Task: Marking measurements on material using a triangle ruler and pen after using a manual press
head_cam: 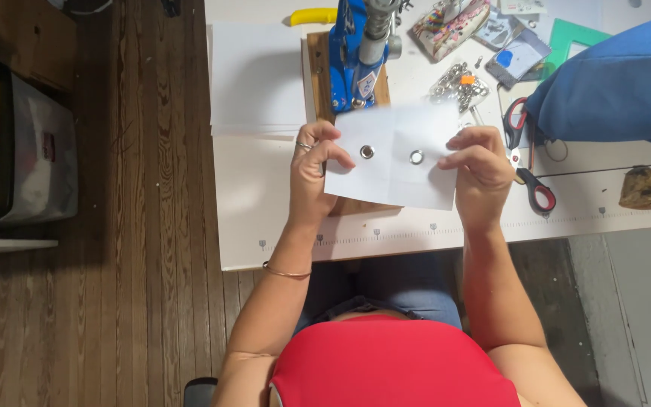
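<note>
- Paper sheet (393, 169) is held up between both hands, just over the front part of the white table (265, 226), right in front of the blue press (356, 56).
- Left hand (312, 169) is pinched shut on the sheet's left edge, thumb on top, fingers curled behind. Right hand (478, 167) is clamped on the right edge the same way.
- Count on the sheet: two metal eyelets, one left of centre (368, 152) and one right of centre (417, 157), side by side along the middle fold, well inside both grips.
- One pair of scissors (525, 154) with red and black handles lies just beside the right hand, almost touching it.
- One little pile of loose metal rings (459, 84) sits behind the sheet's top right corner.
- One stack of blank paper (254, 79) to the left of the press, plus a blue cloth (619, 83) bunched up at the far right.
- Open room: the table strip left of the left hand is bare, and the front edge with its ruler marks runs just under the wrists. The right side is crowded.
</note>
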